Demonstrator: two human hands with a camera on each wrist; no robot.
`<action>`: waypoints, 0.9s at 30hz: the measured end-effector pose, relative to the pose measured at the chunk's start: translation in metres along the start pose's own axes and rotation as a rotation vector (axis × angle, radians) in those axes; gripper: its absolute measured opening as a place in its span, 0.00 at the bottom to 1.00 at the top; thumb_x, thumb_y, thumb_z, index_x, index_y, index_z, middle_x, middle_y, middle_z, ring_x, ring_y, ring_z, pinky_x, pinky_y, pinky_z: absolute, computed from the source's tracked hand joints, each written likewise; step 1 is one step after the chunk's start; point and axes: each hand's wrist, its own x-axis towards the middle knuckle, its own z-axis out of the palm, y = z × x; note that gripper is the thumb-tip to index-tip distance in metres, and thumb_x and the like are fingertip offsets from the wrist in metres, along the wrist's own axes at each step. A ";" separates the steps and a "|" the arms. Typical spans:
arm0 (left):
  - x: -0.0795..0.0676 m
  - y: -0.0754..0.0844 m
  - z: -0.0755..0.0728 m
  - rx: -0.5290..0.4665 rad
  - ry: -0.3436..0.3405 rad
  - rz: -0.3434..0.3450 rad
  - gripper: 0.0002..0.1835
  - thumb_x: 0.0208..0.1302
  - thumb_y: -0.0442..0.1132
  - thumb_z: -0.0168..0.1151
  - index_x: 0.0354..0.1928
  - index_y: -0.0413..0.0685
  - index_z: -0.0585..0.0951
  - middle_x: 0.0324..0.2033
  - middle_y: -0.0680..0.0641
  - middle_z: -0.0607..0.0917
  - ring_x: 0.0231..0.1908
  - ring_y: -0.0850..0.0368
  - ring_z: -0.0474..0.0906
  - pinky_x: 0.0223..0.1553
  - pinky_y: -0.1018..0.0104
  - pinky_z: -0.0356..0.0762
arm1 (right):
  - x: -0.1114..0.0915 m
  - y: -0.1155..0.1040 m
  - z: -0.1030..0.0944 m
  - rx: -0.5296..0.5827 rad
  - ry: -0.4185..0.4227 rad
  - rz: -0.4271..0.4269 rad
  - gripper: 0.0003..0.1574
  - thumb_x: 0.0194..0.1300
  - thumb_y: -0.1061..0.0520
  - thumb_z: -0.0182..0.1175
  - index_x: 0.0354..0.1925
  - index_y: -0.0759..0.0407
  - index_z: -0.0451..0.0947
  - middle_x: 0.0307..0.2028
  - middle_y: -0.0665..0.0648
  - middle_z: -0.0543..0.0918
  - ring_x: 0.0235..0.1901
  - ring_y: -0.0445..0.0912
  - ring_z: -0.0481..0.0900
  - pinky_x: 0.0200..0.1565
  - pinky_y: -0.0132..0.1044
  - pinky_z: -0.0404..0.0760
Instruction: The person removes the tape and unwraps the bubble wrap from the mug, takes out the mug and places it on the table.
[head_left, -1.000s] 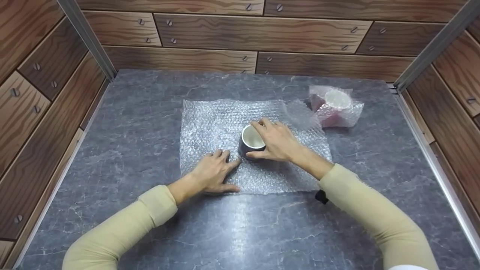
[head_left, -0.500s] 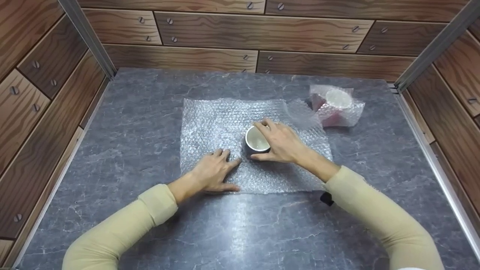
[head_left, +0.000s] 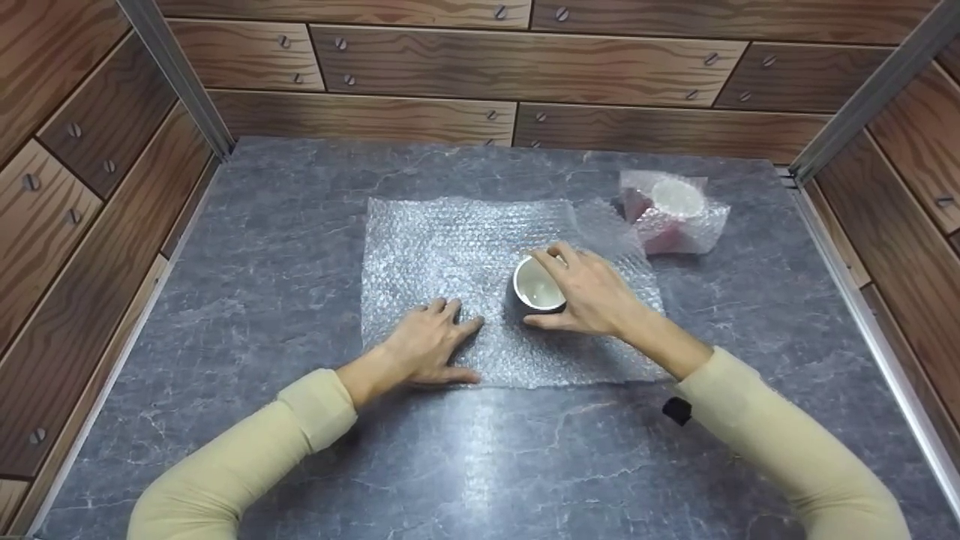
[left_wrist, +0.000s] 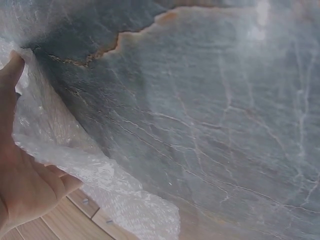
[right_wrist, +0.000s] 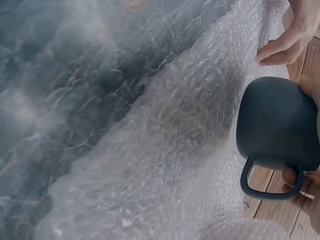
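Note:
A dark mug (right_wrist: 275,125) with a pale inside stands over the right half of a bubble wrap sheet (head_left: 427,247), its opening facing up. My right hand (head_left: 592,292) grips it from the right, thumb on the near side and fingers at the far rim. In the right wrist view, the mug's handle (right_wrist: 271,194) shows beside those fingertips; the head view hides it behind the hand. My left hand (head_left: 431,341) rests on the near left part of the sheet with fingers spread, thumb along the near edge. The left wrist view shows this hand (left_wrist: 25,185) against the wrap (left_wrist: 100,177).
A reddish object wrapped in bubble wrap (head_left: 675,214) sits at the back right, close to the sheet's far right corner. Below my right forearm a small black piece (head_left: 677,410) shows. Wood-patterned walls (head_left: 420,64) enclose the grey marbled table (head_left: 285,247) at back and sides.
My right hand has moved the mug to the right across the sheet, away from my left hand. The left hand and the wrapped object have stayed in place.

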 end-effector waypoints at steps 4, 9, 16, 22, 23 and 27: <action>0.000 -0.001 0.003 -0.015 0.043 0.009 0.51 0.62 0.82 0.53 0.78 0.59 0.69 0.66 0.36 0.78 0.61 0.39 0.79 0.52 0.47 0.89 | -0.008 0.004 -0.005 0.002 0.015 0.011 0.63 0.54 0.24 0.72 0.75 0.57 0.67 0.60 0.67 0.78 0.45 0.63 0.85 0.51 0.58 0.89; 0.000 0.000 0.004 -0.021 0.056 0.015 0.50 0.62 0.82 0.53 0.78 0.58 0.69 0.65 0.36 0.78 0.60 0.39 0.80 0.50 0.49 0.90 | -0.017 0.010 -0.010 0.005 0.020 0.026 0.64 0.55 0.24 0.72 0.76 0.57 0.66 0.62 0.67 0.77 0.46 0.64 0.85 0.51 0.60 0.88; 0.000 0.001 0.004 -0.026 0.046 0.015 0.51 0.63 0.82 0.53 0.78 0.58 0.69 0.66 0.36 0.77 0.62 0.38 0.79 0.52 0.48 0.89 | -0.030 0.019 -0.019 -0.006 0.051 0.049 0.64 0.54 0.22 0.72 0.76 0.56 0.66 0.61 0.67 0.79 0.42 0.63 0.85 0.47 0.58 0.89; -0.001 -0.001 0.003 -0.055 0.048 0.021 0.50 0.63 0.81 0.55 0.78 0.57 0.69 0.66 0.35 0.77 0.63 0.37 0.79 0.54 0.46 0.89 | -0.042 0.027 -0.025 -0.038 0.091 0.050 0.63 0.52 0.23 0.73 0.74 0.55 0.69 0.56 0.67 0.80 0.39 0.62 0.85 0.43 0.56 0.89; -0.001 -0.002 0.002 -0.059 0.039 0.019 0.50 0.63 0.81 0.55 0.78 0.58 0.69 0.67 0.34 0.77 0.64 0.37 0.78 0.55 0.45 0.88 | -0.043 0.028 -0.025 -0.042 0.099 0.050 0.63 0.52 0.24 0.74 0.73 0.56 0.69 0.55 0.67 0.80 0.38 0.62 0.85 0.43 0.56 0.89; -0.003 -0.004 0.001 -0.070 0.003 0.002 0.50 0.63 0.81 0.55 0.79 0.59 0.68 0.70 0.34 0.75 0.68 0.35 0.76 0.58 0.42 0.87 | -0.048 0.034 -0.026 -0.059 0.122 0.057 0.61 0.51 0.24 0.74 0.71 0.56 0.71 0.54 0.66 0.80 0.34 0.60 0.83 0.40 0.54 0.87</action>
